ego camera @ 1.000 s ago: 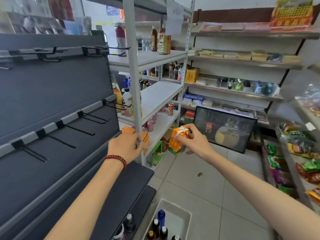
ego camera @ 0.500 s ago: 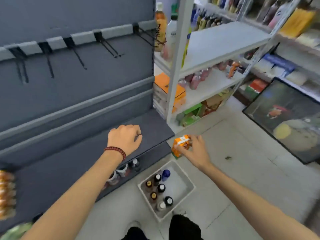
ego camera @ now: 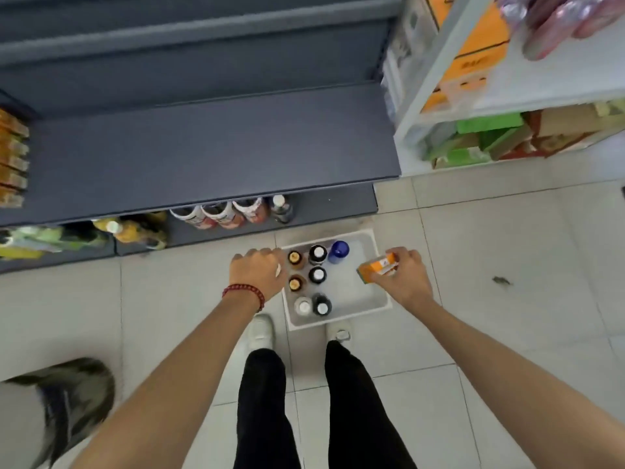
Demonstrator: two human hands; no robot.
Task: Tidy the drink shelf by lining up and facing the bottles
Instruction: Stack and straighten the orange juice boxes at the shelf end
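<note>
Down on the glossy pale-tiled floor (ego camera: 507,231), a white rectangular plastic bin (ego camera: 368,299) holds upright round-capped bottles (ego camera: 317,275) bunched along its left side, one blue-topped bottle (ego camera: 339,250) by the far edge. The right hand (ego camera: 407,279) pinches a small orange carton (ego camera: 378,267) over the bin's right edge. The left hand (ego camera: 258,272), red bead bracelet (ego camera: 243,291) at the wrist, hovers at the left edge, fingers curled under, empty. Beyond, more shelf bottles (ego camera: 230,214) show under a matte dark grey shelf (ego camera: 209,147).

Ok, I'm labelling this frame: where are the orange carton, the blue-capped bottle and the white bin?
orange carton (ego camera: 378,267): head view, its printed face.
blue-capped bottle (ego camera: 338,251): head view, top of cap.
white bin (ego camera: 353,290): head view, bare floor inside.
</note>
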